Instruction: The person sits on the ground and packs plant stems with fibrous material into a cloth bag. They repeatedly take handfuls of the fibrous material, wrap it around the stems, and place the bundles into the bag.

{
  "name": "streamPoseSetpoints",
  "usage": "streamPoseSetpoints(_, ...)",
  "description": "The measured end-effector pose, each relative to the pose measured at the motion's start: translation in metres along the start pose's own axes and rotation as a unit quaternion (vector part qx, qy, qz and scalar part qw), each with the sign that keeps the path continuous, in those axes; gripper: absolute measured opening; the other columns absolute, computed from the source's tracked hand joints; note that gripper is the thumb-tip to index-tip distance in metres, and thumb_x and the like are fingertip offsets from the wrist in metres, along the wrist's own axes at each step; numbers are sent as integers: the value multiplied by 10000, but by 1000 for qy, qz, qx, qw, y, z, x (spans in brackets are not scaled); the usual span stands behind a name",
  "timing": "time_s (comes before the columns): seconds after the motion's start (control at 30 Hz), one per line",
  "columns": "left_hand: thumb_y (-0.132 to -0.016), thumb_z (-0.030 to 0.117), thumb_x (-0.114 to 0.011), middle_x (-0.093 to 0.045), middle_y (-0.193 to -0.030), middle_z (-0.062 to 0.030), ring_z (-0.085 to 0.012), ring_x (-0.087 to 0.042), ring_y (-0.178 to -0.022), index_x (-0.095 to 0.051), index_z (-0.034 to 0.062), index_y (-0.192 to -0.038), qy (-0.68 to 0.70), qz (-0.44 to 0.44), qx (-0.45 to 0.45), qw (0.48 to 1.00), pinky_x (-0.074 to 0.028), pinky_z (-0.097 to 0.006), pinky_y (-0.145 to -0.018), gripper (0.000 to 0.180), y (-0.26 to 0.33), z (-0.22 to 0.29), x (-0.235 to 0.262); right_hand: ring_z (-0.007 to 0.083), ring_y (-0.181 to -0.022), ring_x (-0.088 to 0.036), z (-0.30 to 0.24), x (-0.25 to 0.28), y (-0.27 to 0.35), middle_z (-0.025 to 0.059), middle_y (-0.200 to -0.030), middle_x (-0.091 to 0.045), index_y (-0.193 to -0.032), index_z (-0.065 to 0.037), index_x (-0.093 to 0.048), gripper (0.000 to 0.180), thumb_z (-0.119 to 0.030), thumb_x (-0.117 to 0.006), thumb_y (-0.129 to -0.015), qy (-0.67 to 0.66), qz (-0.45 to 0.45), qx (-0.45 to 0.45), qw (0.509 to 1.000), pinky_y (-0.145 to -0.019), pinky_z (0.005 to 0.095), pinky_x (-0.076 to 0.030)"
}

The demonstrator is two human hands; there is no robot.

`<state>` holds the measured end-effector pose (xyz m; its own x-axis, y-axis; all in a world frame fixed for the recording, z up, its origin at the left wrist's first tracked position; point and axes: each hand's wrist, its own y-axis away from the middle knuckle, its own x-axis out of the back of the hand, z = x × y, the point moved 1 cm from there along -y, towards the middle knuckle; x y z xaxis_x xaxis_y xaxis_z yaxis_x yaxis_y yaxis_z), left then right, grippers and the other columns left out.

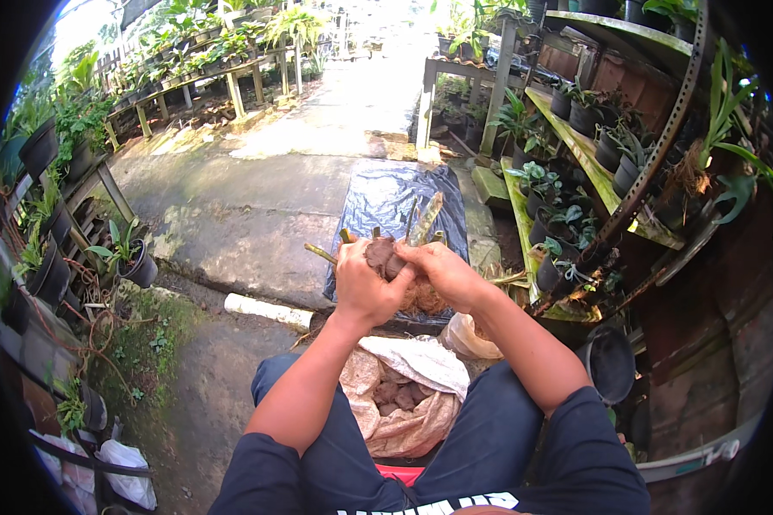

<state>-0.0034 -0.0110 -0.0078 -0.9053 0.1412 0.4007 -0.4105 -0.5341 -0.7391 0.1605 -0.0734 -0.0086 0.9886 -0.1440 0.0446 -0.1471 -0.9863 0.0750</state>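
Both of my hands meet over a black plastic sheet (369,193). Between them is a lump of dark brown soil or clay (383,256). My left hand (362,281) curls round its left side, and my right hand (442,270) presses on it from the right with thumb and fingers. Cut green stems stick out around the hands: a thick mottled one (426,218) beyond the right hand and a thin one (320,253) by the left. Brown fibre (424,299) shows just below the fingers; how it joins the stems is hidden. Between my knees an open woven sack (438,365) holds similar clods (399,393).
A white pipe (269,311) lies on the concrete to the left. A pale bag (471,336) rests beside my right knee. Mossy shelves (605,176) with potted plants rise on the right, above a black bucket (610,365). More pots (137,264) stand left.
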Motion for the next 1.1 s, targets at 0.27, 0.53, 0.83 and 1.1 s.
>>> streamPoseSetpoints(0.27, -771, 408, -851, -720, -1064, -103, -309, -652, -1028, -759, 89, -1111, -2, -33, -7, 999, -425, -436, -999, 475, -2, -10, -1, 98, -859, -570, -16, -10, 11, 20, -957, -693, -1063, 12, -759, 354, -323, -675, -985, -62, 12, -1, 998, -760, 305, -444)
streamPoseSetpoints(0.53, -762, 407, -838, -744, -1035, -97, -288, -655, -1017, -757, 81, -1078, 51, -56, 73, 994, -339, -427, -1070, 461, -2, -12, -2, 108, -913, -579, -4, -7, 1, 9, -982, -704, -1072, -21, -765, 313, -300, -667, -972, -58, -1, 0, 998, -836, 305, -431)
streamPoseSetpoints(0.83, -800, 377, -786, -734, -987, -150, -323, -643, -999, -754, 31, -982, -78, -51, -16, 996, -404, -461, -992, 392, -3, -11, 3, 102, -925, -633, -9, -10, 6, 8, -1039, -706, -1112, -57, -716, 245, -275, -632, -1037, -86, -21, -28, 996, -857, 297, -498)
streamPoseSetpoints(1.1, -908, 378, -696, -705, -777, -180, -392, -663, -856, -735, 27, -813, -86, -112, 42, 989, -470, -488, -908, 365, -5, -17, 6, 95, -890, -599, -9, -7, 6, -16, -989, -693, -1077, -99, -729, 396, -471, -592, -1061, -17, 3, -33, 999, -837, 283, -462)
